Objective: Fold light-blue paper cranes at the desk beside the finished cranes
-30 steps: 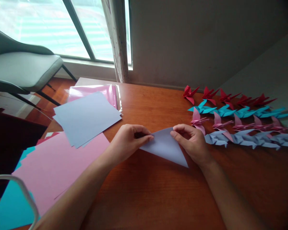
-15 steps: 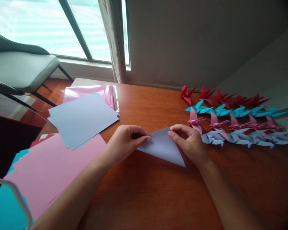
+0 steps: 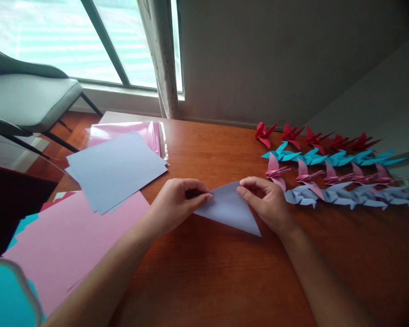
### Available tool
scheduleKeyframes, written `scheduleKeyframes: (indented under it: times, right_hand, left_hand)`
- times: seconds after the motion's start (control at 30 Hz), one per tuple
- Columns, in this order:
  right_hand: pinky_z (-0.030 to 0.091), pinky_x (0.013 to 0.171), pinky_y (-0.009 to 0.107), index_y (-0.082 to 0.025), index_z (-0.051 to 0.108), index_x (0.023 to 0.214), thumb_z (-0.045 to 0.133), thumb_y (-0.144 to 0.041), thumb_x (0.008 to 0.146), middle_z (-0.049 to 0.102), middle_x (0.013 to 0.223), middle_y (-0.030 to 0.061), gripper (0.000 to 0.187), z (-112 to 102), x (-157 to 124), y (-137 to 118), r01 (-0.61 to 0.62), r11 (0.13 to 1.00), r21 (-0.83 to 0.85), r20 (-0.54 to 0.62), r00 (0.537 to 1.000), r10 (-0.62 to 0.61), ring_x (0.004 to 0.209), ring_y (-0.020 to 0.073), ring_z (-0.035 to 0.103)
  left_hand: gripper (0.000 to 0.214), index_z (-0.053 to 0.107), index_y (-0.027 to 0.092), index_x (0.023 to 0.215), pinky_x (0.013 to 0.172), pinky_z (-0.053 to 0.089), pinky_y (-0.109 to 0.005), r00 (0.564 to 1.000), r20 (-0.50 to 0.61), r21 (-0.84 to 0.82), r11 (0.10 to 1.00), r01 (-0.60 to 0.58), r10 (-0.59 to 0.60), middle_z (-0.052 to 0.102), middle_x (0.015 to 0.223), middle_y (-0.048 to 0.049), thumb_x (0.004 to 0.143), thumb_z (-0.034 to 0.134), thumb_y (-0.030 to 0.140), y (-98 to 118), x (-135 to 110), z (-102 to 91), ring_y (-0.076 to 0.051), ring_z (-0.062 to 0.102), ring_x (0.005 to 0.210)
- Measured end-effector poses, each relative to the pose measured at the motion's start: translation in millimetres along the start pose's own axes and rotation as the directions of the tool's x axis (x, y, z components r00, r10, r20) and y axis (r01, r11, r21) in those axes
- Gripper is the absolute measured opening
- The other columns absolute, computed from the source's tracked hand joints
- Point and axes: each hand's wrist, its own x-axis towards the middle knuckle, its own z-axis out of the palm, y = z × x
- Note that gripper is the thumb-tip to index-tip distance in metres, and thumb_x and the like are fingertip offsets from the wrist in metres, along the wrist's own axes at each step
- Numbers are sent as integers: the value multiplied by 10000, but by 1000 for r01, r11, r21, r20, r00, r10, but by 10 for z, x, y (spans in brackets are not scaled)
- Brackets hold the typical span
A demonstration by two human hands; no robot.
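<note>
Paper (image 3: 232, 208), one piece, pale lilac, pointed at its near right corner: between the two hands, over the middle of the worktop (image 3: 207, 281); contact with the surface cannot be told.
Left hand (image 3: 179, 200): thumb and fingers pinching the paper at its left part.
Right hand (image 3: 267, 200): thumb and fingertips pinching the paper's upper right corner.
Folded birds, four rows, right side of the worktop: red birds (image 3: 264, 135) farthest, then blue birds (image 3: 313, 157), pink birds (image 3: 275, 172), and pale birds (image 3: 300, 196) nearest, just beyond the right hand.
Lilac sheets (image 3: 117, 170), loose pile, left of the hands; overlapping a glossy pink pack (image 3: 152, 135) behind and pink sheets (image 3: 82, 236) in front.
Blue sheets (image 3: 7, 299): showing from under the pink sheets.
Chair (image 3: 30, 97), grey: left, by the window (image 3: 64, 41).
Curtain (image 3: 163, 59), one, patterned: at the window's right side.
</note>
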Motion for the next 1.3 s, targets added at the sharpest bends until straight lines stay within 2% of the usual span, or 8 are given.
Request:
scheduleKeyframes:
  times: [1.13,1.3]
  right_hand:
    - [593,721,308,-220,728,836,766,-367,788,756,854,40,159,-14,1,-37,5,1000,7,-5,1000,-5,800,196,709]
    - [572,671,288,-218,719,858,748,-364,812,747,849,39,156,-21,-2,-14,-5,1000,-18,24,1000,5,771,186,695]
  left_hand:
    - [165,757,167,766,566,429,-195,1000,-9,-23,1000,6,-6,707,700,1,833,700,306,-4,1,0,-112,579,631]
    - [180,747,161,775,568,427,-198,1000,2,-5,1000,-5,5,700,705,-3,845,682,313,-8,-2,-1,-114,572,630]
